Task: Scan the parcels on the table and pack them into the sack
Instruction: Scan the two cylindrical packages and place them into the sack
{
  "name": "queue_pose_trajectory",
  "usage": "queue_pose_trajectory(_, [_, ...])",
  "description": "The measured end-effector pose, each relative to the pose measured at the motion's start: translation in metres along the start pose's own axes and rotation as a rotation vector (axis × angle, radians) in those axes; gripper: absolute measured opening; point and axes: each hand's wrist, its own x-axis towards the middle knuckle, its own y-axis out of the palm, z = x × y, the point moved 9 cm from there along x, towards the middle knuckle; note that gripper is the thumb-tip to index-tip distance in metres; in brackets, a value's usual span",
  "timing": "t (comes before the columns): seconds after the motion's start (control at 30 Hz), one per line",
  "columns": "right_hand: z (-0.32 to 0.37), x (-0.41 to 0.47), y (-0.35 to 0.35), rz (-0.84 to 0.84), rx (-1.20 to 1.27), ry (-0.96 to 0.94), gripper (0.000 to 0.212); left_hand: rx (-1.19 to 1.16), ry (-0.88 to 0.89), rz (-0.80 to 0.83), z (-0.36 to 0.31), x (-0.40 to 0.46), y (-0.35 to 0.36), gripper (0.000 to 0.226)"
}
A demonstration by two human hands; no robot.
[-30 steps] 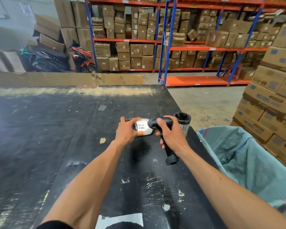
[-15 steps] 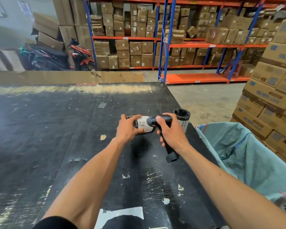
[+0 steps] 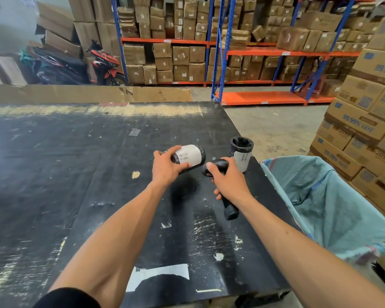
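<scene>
My left hand (image 3: 166, 168) grips a black-wrapped cylindrical parcel (image 3: 190, 157) with a white barcode label, held lying sideways just above the black table (image 3: 76, 174). My right hand (image 3: 230, 182) is closed on a black handheld scanner (image 3: 228, 207), its head next to the parcel's right end and its handle pointing down toward me. A second black cylindrical parcel (image 3: 241, 152) with a white label stands upright near the table's right edge, just behind my right hand. The teal woven sack (image 3: 333, 207) hangs open to the right of the table.
Stacked cardboard cartons (image 3: 362, 134) stand right of the sack. Blue and orange racks (image 3: 220, 50) full of boxes fill the back. A cardboard sheet (image 3: 87, 93) lines the table's far edge, with motorbikes (image 3: 102, 63) behind it. White tape patches (image 3: 160, 274) mark the table's near edge.
The scanner head and the parcel, pressed together before, have come apart. My left hand has tilted the parcel up and left; my right hand has drawn the scanner slightly right.
</scene>
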Motion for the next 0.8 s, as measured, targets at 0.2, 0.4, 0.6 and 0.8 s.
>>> queue_pose_trajectory(0.2, [-0.065, -0.016, 0.015, 0.028, -0.177, 0.155, 0.056, -0.134, -0.033, -0.037, 0.000, -0.025, 0.001, 0.070])
queue_pose_trajectory(0.4, [-0.088, -0.018, 0.025, 0.037, -0.418, 0.170, 0.067, -0.179, 0.021, -0.022, -0.006, -0.038, 0.007, 0.071])
queue_pose_trajectory(0.6, [-0.075, -0.020, 0.013, 0.062, -0.600, 0.157, 0.074, -0.245, 0.068, -0.057, -0.026, -0.046, 0.009, 0.070])
queue_pose_trajectory(0.8, [-0.032, 0.002, -0.037, -0.087, -0.023, -0.020, 0.067, -0.333, 0.119, -0.121, -0.070, -0.054, 0.027, 0.071])
